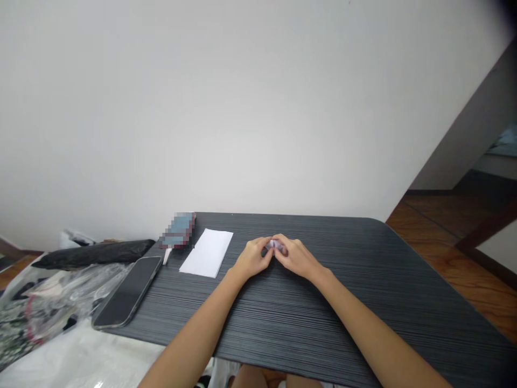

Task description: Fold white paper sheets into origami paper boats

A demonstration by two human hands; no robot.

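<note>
Both hands meet over the middle of the dark table, their fingertips close together. Between them is a small piece of folded white paper (274, 244), mostly covered by the fingers. My left hand (255, 255) is closed, pinching the paper's left side with thumb and fingers. From the other side my right hand (295, 254) is closed on it too, thumb below and fingers above. A flat stack of white paper (207, 253) lies to the left of my left hand, apart from it.
The dark wood-grain table (363, 302) stands against a white wall. A phone (128, 293) rests at its left edge. Behind it are a blurred blue-and-red item (180, 230) and a small white stick-like object (167, 256). Plastic bags (81, 285) and a long black bundle (95, 253) lie left.
</note>
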